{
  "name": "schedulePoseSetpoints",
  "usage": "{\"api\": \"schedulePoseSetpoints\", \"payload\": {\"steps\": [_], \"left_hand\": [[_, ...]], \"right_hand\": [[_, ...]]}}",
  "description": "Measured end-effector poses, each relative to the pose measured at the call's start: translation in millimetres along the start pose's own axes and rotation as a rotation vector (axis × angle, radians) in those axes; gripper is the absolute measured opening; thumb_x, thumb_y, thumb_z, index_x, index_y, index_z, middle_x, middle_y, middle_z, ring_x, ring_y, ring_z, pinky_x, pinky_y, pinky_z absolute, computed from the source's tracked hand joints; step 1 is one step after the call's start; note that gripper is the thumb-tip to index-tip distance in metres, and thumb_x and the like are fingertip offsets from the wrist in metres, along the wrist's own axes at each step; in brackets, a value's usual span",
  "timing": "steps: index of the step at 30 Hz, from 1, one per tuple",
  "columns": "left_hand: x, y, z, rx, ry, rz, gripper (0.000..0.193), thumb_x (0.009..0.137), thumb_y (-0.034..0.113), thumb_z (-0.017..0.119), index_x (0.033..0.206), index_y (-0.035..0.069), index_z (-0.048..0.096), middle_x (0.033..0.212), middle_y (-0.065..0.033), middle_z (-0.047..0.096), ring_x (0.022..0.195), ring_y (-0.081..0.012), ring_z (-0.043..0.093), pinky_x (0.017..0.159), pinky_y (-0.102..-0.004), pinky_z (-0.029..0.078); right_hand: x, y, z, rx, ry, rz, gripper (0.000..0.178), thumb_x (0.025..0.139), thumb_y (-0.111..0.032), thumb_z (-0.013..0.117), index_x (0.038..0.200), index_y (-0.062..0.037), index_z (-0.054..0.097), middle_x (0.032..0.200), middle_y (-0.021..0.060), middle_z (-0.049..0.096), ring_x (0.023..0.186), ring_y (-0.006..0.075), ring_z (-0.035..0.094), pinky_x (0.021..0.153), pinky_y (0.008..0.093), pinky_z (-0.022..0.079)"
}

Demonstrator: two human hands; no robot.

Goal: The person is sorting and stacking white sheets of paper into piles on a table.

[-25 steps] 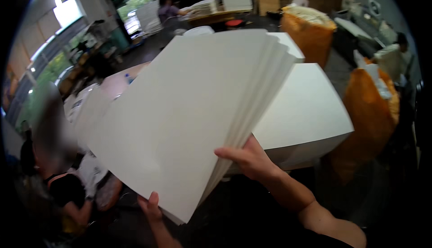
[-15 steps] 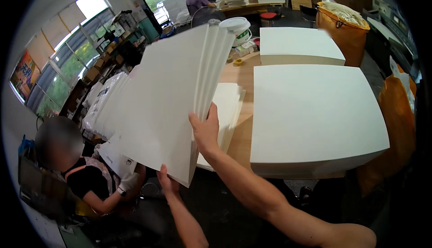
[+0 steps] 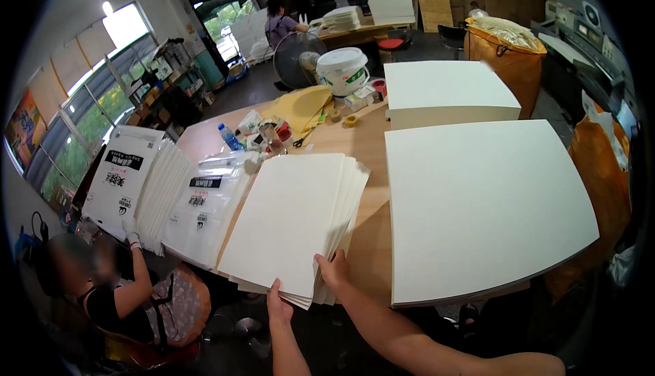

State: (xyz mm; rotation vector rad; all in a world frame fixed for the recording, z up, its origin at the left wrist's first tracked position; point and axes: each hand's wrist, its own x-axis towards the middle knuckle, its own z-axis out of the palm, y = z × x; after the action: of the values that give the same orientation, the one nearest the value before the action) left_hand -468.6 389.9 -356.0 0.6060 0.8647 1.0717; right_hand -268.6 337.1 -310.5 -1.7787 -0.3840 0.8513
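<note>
A stack of white paper sheets (image 3: 290, 219) lies on the wooden table in front of me, its layers fanned out a little at the right and near edges. My left hand (image 3: 278, 306) grips its near edge, thumb on top and the other fingers hidden below. At the right edge, close to the near corner, my right hand (image 3: 333, 272) is closed on the same stack with the thumb over the top. To the right stands a large, thick pile of white sheets (image 3: 484, 205), with another pile (image 3: 450, 86) behind it.
Plastic-wrapped packs (image 3: 205, 205) lie left of my stack, beside a seated co-worker (image 3: 150, 294) in white gloves. Farther back on the table (image 3: 372, 144) are a blue-capped bottle (image 3: 230, 137), tape rolls (image 3: 350, 121), scissors (image 3: 299, 142) and a white bucket (image 3: 341, 70). Orange sacks (image 3: 508, 69) stand right.
My hands have brought the raised, tilted stack down flat onto the table. The co-worker at the left has reached toward the wrapped packs. The view has shifted, uncovering the table's far side.
</note>
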Motion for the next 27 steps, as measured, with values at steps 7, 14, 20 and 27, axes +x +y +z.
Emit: {"api": "schedulePoseSetpoints", "payload": {"steps": [7, 14, 20, 27], "left_hand": [[15.5, -45.7, 53.9, -0.045, -0.102, -0.053, 0.054, 0.101, 0.024, 0.063, 0.146, -0.002, 0.048, 0.145, -0.0149, 0.057, 0.133, -0.0335, 0.055, 0.113, -0.0494, 0.045], [9.5, -16.1, 33.3, 0.016, 0.243, 0.107, 0.049, 0.105, 0.031, 0.06, 0.144, 0.001, 0.052, 0.145, -0.0149, 0.058, 0.132, -0.0302, 0.055, 0.112, -0.0465, 0.044], [-139.5, -33.7, 157.0, 0.08, -0.048, 0.476, 0.055, 0.108, 0.04, 0.046, 0.149, 0.004, 0.048, 0.149, -0.0179, 0.055, 0.14, -0.0281, 0.051, 0.117, -0.0442, 0.037], [-213.6, -64.5, 312.7, 0.254, -0.09, 0.686, 0.054, 0.111, 0.036, 0.041, 0.138, -0.007, 0.06, 0.141, -0.0214, 0.063, 0.13, -0.0295, 0.059, 0.112, -0.0409, 0.043]], "right_hand": [[52.9, 94.0, -0.9, 0.261, 0.227, -0.445, 0.067, 0.089, -0.043, 0.074, 0.131, 0.0046, 0.051, 0.12, 0.0303, 0.066, 0.115, 0.0436, 0.065, 0.097, 0.0521, 0.051], [-89.5, 215.9, -214.4, -0.175, -1.249, -0.468, 0.04, 0.103, -0.036, 0.064, 0.124, -0.0016, 0.066, 0.13, 0.0149, 0.07, 0.113, 0.0222, 0.068, 0.094, 0.0362, 0.056], [-195.5, 127.1, -617.8, 0.043, 0.079, -0.032, 0.028, 0.096, -0.021, 0.071, 0.116, -0.0015, 0.068, 0.098, 0.0126, 0.073, 0.085, 0.0206, 0.071, 0.073, 0.0332, 0.058], [-143.7, 48.1, -691.4, 0.441, 0.471, -0.655, 0.066, 0.111, -0.046, 0.044, 0.161, -0.0044, 0.035, 0.164, 0.0176, 0.039, 0.152, 0.0269, 0.035, 0.124, 0.0396, 0.026]]}}
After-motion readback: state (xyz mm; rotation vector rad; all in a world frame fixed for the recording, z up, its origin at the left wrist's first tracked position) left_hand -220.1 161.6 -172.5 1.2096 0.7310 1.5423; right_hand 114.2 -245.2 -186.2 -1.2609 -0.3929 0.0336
